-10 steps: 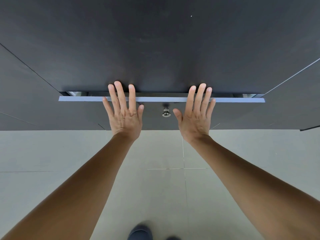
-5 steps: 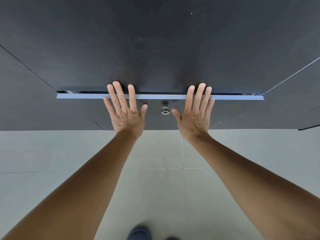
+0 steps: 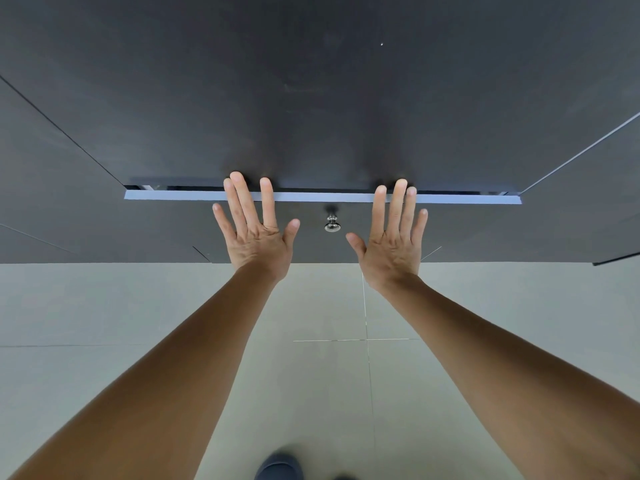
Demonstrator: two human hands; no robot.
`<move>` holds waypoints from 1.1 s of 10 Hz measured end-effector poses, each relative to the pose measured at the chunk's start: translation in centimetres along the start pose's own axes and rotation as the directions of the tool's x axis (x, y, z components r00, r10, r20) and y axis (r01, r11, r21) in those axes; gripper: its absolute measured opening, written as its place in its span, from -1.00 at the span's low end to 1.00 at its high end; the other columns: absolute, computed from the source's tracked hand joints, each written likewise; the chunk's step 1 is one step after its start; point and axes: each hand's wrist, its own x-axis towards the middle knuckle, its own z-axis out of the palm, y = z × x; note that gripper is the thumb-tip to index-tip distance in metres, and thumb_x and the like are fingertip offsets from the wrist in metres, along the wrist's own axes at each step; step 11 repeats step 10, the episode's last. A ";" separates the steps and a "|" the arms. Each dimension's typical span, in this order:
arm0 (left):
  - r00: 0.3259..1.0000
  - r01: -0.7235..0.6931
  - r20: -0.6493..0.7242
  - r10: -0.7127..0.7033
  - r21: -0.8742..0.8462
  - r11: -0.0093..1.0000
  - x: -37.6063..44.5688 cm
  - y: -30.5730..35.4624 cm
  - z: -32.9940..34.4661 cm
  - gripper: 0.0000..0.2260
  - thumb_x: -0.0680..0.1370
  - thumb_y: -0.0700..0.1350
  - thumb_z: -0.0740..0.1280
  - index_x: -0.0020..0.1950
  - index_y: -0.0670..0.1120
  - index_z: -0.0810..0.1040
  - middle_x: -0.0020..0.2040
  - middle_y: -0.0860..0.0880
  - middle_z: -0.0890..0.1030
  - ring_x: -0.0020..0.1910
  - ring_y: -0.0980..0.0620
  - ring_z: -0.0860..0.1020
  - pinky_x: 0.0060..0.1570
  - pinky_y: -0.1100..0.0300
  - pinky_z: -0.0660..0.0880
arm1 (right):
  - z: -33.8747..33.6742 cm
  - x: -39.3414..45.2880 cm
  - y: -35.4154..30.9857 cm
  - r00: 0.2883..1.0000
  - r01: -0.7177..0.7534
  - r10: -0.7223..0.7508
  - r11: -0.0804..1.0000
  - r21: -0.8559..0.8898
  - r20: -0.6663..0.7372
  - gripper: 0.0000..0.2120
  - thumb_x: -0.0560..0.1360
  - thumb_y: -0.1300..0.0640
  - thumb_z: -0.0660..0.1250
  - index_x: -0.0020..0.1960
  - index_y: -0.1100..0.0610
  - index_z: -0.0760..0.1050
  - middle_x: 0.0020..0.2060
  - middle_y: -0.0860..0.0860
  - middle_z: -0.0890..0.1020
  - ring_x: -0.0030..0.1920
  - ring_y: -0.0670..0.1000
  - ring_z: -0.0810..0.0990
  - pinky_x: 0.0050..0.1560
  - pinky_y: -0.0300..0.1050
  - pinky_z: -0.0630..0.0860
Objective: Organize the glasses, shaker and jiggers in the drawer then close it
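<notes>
Both hands, left hand point(image 3: 257, 237) and right hand point(image 3: 393, 245), spread flat against drawer point(image 3: 322, 196); contents hidden.

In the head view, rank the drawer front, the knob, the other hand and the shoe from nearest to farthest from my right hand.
From the right hand:
1. Drawer front, under its flat fingers, seemingly touching.
2. Knob, just to its left.
3. Left hand, beyond the knob, also on the drawer front.
4. Shoe, on the floor at the bottom edge.
</notes>
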 end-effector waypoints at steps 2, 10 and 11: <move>0.999 -0.003 0.032 0.002 0.033 0.999 0.0 -0.3 0.1 -0.31 0.58 0.27 -0.14 0.40 -0.01 -0.56 0.53 -0.23 -0.34 0.54 -0.19 -0.30 0.48 -0.17 -0.22 | 0.0 0.2 -0.1 0.999 -0.024 0.024 1.000 -0.005 0.041 -0.19 0.53 -0.26 0.06 0.51 0.06 -0.34 0.56 0.16 -0.10 0.55 0.19 -0.09 0.48 0.24 0.00; 0.985 -0.163 0.053 0.163 0.012 0.986 -5.8 -1.4 -11.1 -0.43 0.63 0.11 -0.09 0.58 -0.08 -0.18 0.60 -0.06 -0.14 0.58 -0.08 -0.15 0.48 -0.22 -0.09 | -11.2 -3.7 0.5 0.982 -0.016 0.001 0.997 0.078 0.187 -0.28 0.56 -0.23 -0.10 0.53 0.13 -0.28 0.56 0.08 -0.18 0.55 0.13 -0.19 0.50 0.24 -0.09; 0.985 -0.163 0.053 0.163 0.012 0.986 -5.8 -1.4 -11.1 -0.43 0.63 0.11 -0.09 0.58 -0.08 -0.18 0.60 -0.06 -0.14 0.58 -0.08 -0.15 0.48 -0.22 -0.09 | -11.2 -3.7 0.5 0.982 -0.016 0.001 0.997 0.078 0.187 -0.28 0.56 -0.23 -0.10 0.53 0.13 -0.28 0.56 0.08 -0.18 0.55 0.13 -0.19 0.50 0.24 -0.09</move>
